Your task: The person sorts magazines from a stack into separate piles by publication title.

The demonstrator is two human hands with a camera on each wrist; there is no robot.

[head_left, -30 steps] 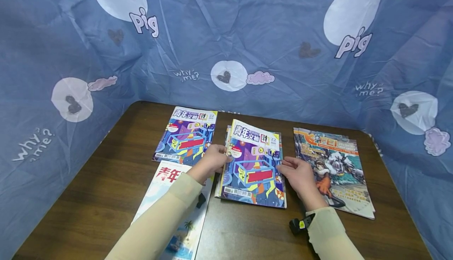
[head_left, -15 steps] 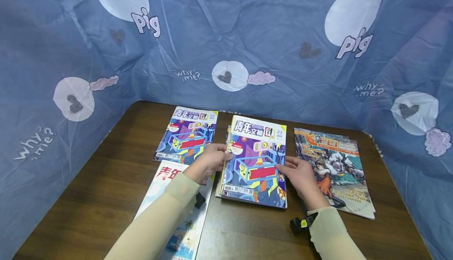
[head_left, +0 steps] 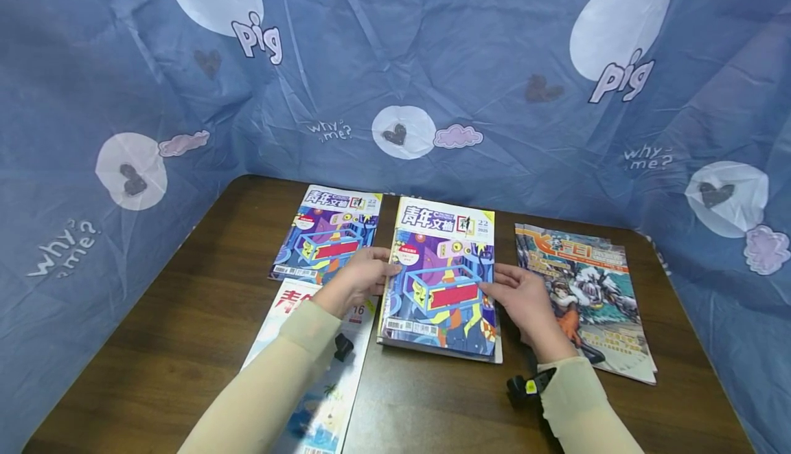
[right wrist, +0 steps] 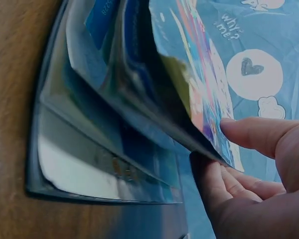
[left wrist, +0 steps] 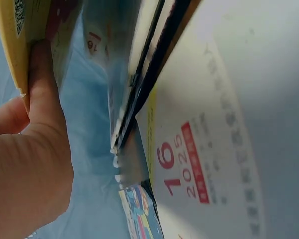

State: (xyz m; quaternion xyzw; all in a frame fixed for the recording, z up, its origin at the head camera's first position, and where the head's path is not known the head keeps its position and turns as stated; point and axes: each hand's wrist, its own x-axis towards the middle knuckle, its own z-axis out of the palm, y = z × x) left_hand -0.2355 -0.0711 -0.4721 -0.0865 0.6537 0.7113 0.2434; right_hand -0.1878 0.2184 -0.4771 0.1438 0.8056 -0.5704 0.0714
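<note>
A magazine with a purple cover point(head_left: 441, 289) lies over a stack of magazines in the middle of the table, raised from it at the right edge. My left hand point(head_left: 361, 277) pinches its left edge; in the left wrist view the fingers point(left wrist: 46, 94) lie against the yellow-edged magazine. My right hand point(head_left: 525, 306) pinches the opposite edge, thumb on the cover and fingers beneath it, as the right wrist view shows. Below the raised cover, the stacked magazines point(right wrist: 89, 164) have their edges fanned apart. Most of this stack is hidden from above.
At the back left lies another purple-covered magazine point(head_left: 324, 234). A white-and-blue magazine point(head_left: 336, 399) lies in front of it, partly under my left forearm. Several comic-style magazines point(head_left: 593, 303) are piled at the right. Blue printed cloth point(head_left: 346, 49) walls the wooden table point(head_left: 154, 344).
The purple magazine has shifted slightly left and away from me, covering more of the stack below. Both hands keep their grip on its sides, the right one moving up a little.
</note>
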